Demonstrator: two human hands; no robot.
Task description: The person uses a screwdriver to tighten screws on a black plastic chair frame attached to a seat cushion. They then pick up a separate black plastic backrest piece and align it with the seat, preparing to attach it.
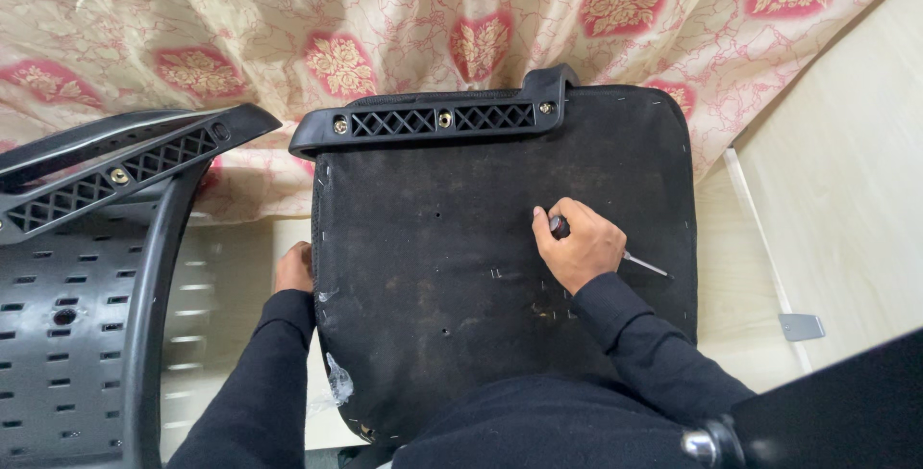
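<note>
Upturned black seat base (452,267) lying centre, underside up; right hand (580,243) resting on its right half, fingers (558,214) closed round a screwdriver (642,263) pointing toward the base's right edge; left hand (293,267) gripping the base's left edge; black armrest bracket (433,121) bolted along its far edge; perforated backrest (67,334) left of the base

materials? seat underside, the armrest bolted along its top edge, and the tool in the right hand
Seat underside: looks like thin black fabric, matte and dusty, stapled around the edges.
Armrest: likely moulded black plastic, slight sheen, lattice ribbing, brassy bolt heads.
Tool in the right hand: bright shaft, probably steel; dark handle mostly hidden, material unclear.
</note>
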